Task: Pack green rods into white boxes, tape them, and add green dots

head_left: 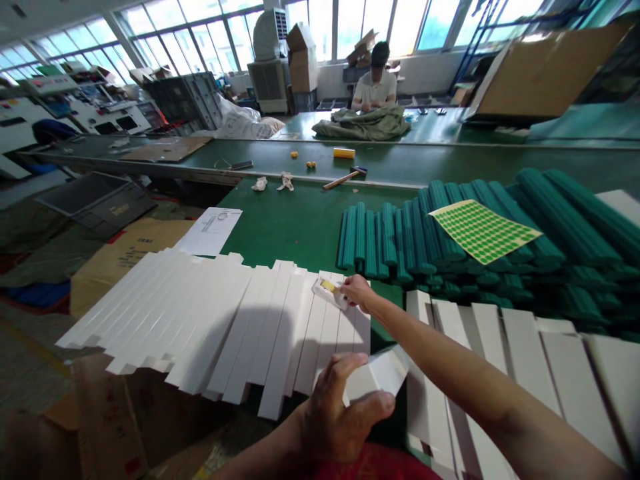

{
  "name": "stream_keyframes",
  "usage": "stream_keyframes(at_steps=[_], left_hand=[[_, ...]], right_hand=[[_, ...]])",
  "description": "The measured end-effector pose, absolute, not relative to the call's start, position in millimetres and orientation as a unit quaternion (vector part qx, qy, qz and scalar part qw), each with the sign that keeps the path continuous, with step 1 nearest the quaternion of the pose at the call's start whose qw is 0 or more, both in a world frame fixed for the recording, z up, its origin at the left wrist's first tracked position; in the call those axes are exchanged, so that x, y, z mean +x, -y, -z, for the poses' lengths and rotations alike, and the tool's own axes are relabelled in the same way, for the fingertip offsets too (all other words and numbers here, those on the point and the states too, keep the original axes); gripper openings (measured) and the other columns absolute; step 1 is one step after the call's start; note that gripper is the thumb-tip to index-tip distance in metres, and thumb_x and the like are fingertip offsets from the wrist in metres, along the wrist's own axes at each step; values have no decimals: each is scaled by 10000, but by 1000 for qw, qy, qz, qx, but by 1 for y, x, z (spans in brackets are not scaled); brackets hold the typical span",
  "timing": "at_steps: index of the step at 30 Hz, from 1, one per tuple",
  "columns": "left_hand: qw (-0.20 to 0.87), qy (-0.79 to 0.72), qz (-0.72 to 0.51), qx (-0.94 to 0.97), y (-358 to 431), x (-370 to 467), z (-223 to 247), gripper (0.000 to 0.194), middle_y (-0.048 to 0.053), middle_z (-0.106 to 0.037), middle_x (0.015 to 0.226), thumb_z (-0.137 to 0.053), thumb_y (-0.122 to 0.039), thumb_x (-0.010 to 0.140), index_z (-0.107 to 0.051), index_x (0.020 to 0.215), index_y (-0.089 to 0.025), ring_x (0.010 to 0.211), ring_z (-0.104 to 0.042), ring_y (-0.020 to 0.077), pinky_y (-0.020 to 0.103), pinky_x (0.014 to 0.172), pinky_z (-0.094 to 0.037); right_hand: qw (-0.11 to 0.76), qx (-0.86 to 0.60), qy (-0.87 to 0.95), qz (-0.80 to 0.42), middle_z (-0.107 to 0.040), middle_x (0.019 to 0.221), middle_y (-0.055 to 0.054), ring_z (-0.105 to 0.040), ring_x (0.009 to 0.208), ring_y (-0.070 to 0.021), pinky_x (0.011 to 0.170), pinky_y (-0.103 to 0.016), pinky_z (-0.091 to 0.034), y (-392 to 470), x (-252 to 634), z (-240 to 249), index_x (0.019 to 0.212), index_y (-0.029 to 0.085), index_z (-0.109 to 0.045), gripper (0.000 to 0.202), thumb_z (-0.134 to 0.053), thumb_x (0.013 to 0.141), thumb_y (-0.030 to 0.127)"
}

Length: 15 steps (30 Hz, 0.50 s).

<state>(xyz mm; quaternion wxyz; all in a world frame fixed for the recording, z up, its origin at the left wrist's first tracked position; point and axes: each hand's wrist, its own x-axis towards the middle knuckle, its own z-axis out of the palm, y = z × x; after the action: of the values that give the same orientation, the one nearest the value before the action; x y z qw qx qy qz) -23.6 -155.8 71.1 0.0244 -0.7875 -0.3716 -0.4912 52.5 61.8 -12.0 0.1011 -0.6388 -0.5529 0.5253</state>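
Near the bottom centre, my left hand (340,407) is wrapped round a white box (377,377), whose end points up and to the right. My right hand (357,292) reaches across to a small white tray (330,288) with a yellow strip (329,285) in it. The fingers of that hand are pinched at the strip's right end; whether they grip it is too small to tell. Beneath the tray lies a row of long white boxes (270,313). More white boxes (530,360) lie under and beside my right forearm.
Green ribbed rolls (390,240) are piled at the right, with a sheet of green stickers (485,230) on top. A paper (213,230) lies left. Farther back are a hammer (343,179), a yellow roll (344,153) and a seated person (375,87) behind dark cloth.
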Motion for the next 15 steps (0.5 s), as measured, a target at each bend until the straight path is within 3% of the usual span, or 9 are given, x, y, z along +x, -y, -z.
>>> stream_keyframes(at_steps=[5, 11, 15], left_hand=[[19, 375, 486, -789, 155, -24, -79, 228, 170, -431, 1241, -504, -155, 855, -555, 1077, -160, 1046, -540, 239, 362, 812, -550], [2, 369, 484, -794, 152, -21, -78, 281, 171, -416, 1250, -497, -118, 829, -552, 1101, -157, 1061, -522, 236, 356, 834, -539], [-9, 381, 471, -795, 152, -20, -75, 284, 165, -412, 1264, -494, -120, 829, -543, 1104, -171, 1089, -514, 240, 365, 861, -529]], right_hand=[[164, -587, 534, -587, -579, 672, 28, -551, 575, -71, 560, -208, -481, -51, 77, 10, 759, 117, -572, 239, -607, 905, 303], [239, -527, 514, -634, -578, 562, -4, -578, 592, -124, 591, -236, -476, -37, 95, 22, 598, 147, -523, 247, -706, 697, 279], [265, -503, 505, -650, -559, 541, 16, -548, 561, -107, 593, -230, -460, -36, 97, 33, 558, 164, -483, 244, -688, 643, 265]])
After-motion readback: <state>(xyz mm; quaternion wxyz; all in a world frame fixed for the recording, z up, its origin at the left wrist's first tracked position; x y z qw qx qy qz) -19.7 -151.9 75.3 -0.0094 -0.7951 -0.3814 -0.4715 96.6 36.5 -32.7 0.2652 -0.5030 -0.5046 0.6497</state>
